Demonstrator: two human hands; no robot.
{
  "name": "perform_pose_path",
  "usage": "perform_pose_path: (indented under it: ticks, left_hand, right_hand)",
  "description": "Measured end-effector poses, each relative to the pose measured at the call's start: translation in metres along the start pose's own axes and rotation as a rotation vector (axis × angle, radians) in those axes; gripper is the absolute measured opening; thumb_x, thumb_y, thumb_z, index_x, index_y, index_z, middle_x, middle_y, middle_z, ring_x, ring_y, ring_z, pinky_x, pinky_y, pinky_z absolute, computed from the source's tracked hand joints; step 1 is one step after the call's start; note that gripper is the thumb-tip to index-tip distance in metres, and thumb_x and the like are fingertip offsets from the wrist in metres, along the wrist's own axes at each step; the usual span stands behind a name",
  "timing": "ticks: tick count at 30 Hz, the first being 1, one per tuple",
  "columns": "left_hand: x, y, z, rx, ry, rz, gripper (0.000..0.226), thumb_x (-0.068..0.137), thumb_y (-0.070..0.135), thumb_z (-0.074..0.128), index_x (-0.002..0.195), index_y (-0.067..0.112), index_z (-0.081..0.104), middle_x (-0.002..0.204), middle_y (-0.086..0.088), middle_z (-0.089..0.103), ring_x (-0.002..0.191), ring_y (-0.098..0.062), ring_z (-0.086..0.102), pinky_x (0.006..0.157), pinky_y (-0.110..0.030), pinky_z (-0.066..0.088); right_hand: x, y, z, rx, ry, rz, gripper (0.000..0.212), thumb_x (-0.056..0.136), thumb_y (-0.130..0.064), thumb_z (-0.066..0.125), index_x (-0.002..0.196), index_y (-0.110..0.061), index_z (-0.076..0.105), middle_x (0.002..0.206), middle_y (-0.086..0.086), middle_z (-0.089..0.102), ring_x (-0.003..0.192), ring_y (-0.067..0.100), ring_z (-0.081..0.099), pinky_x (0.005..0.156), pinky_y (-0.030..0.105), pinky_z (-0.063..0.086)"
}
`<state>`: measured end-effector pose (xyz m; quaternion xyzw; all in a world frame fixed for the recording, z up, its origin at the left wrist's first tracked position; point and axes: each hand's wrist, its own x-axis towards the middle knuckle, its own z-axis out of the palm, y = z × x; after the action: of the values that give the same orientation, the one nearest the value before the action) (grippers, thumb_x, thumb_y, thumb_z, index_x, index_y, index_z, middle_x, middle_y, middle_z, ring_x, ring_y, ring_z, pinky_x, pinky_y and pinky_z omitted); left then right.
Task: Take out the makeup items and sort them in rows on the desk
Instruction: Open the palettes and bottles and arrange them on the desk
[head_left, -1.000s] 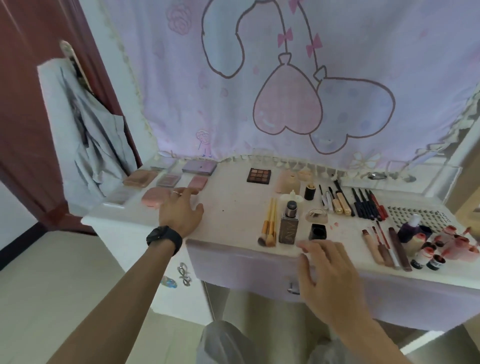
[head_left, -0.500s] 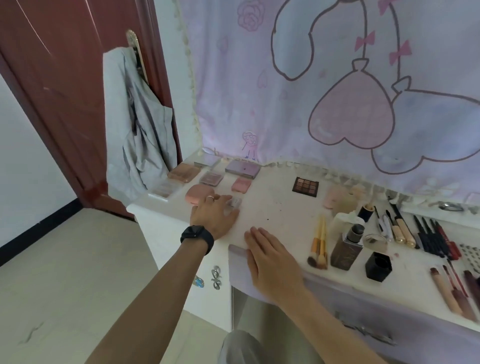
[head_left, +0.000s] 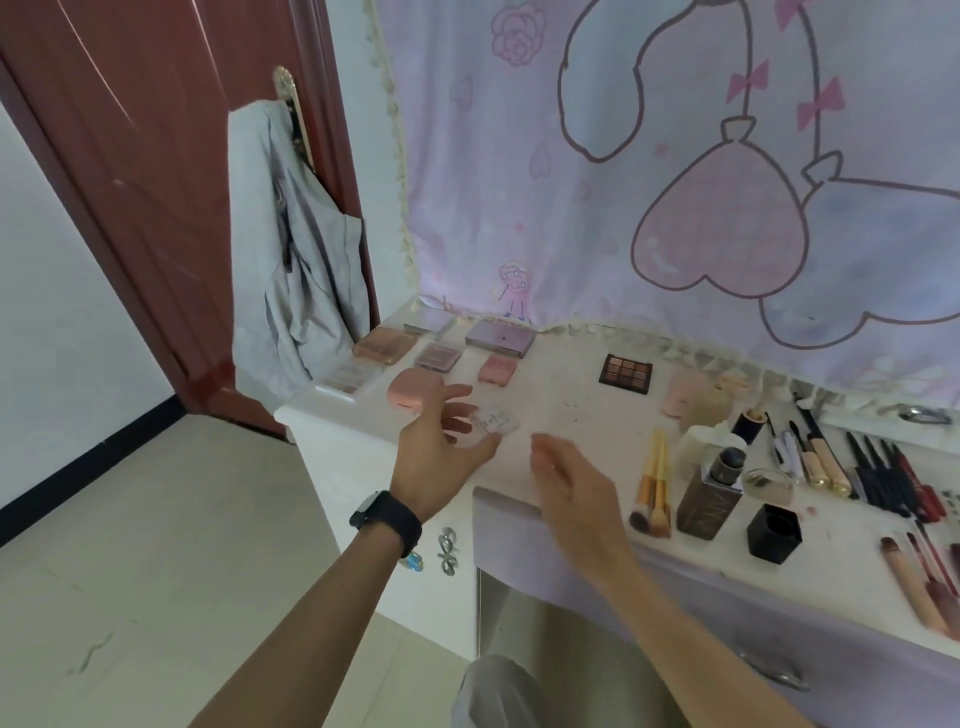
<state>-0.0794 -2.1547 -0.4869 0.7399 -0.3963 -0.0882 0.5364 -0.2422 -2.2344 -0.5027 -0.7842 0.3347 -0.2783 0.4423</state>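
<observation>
Makeup lies in rows on the white desk. At the left end are several flat palettes and compacts, among them a round pink compact, a lilac palette and a small pink case. A small clear case lies on the desk right at the fingertips of my left hand, whose fingers are spread and hold nothing. My right hand hovers blurred over the desk's front edge, fingers loose and empty. Further right are a dark eyeshadow palette, two brushes and a brown foundation bottle.
A black cap, rows of pencils and lip tubes fill the right side. A lilac curtain hangs behind the desk. A grey garment hangs on the red door to the left. A drawer handle sits below.
The view has swung left. My left hand has lifted off the desk beside the clear case. My right hand came left along the front edge and has risen off it.
</observation>
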Motion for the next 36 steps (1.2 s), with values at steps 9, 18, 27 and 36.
perform_pose_path:
  ticks: [9, 18, 27, 36]
  left_hand:
    - [-0.041, 0.05, -0.012, 0.017, -0.092, 0.216, 0.067, 0.072, 0.042, 0.085, 0.131, 0.032, 0.054, 0.112, 0.021, 0.068, 0.099, -0.004, 0.063, 0.083, -0.018, 0.05]
    - [-0.054, 0.068, -0.007, 0.085, -0.106, 0.207, 0.045, 0.073, 0.044, 0.084, 0.115, 0.037, 0.07, 0.1, 0.021, 0.067, 0.097, 0.006, 0.056, 0.08, -0.009, 0.044]
    - [-0.056, 0.067, -0.003, 0.153, -0.262, 0.259, 0.056, 0.074, 0.047, 0.083, 0.126, 0.038, 0.065, 0.112, 0.019, 0.067, 0.102, -0.001, 0.058, 0.086, -0.016, 0.047]
    - [-0.062, 0.074, -0.007, -0.489, -0.584, -0.373, 0.043, 0.087, 0.045, 0.07, 0.117, 0.013, 0.071, 0.113, -0.01, 0.073, 0.095, -0.025, 0.07, 0.084, -0.032, 0.052]
  right_hand:
    - [-0.005, -0.034, -0.034, 0.827, -0.089, 0.384, 0.014, 0.095, -0.01, 0.066, 0.106, -0.005, 0.072, 0.08, 0.009, 0.072, 0.07, 0.016, 0.064, 0.068, 0.026, 0.055]
    - [-0.022, -0.031, -0.051, 0.816, -0.174, 0.428, 0.021, 0.092, -0.021, 0.07, 0.106, -0.006, 0.074, 0.085, 0.009, 0.073, 0.074, 0.016, 0.067, 0.072, 0.027, 0.058]
    - [-0.026, -0.034, -0.067, 0.4, -0.172, 0.22, 0.017, 0.087, -0.035, 0.077, 0.096, -0.021, 0.078, 0.085, 0.001, 0.078, 0.09, 0.016, 0.074, 0.088, 0.028, 0.058]
    - [-0.038, -0.031, -0.068, 0.227, -0.099, -0.105, 0.024, 0.082, -0.037, 0.079, 0.106, -0.031, 0.076, 0.101, -0.013, 0.075, 0.09, 0.008, 0.071, 0.08, 0.021, 0.057]
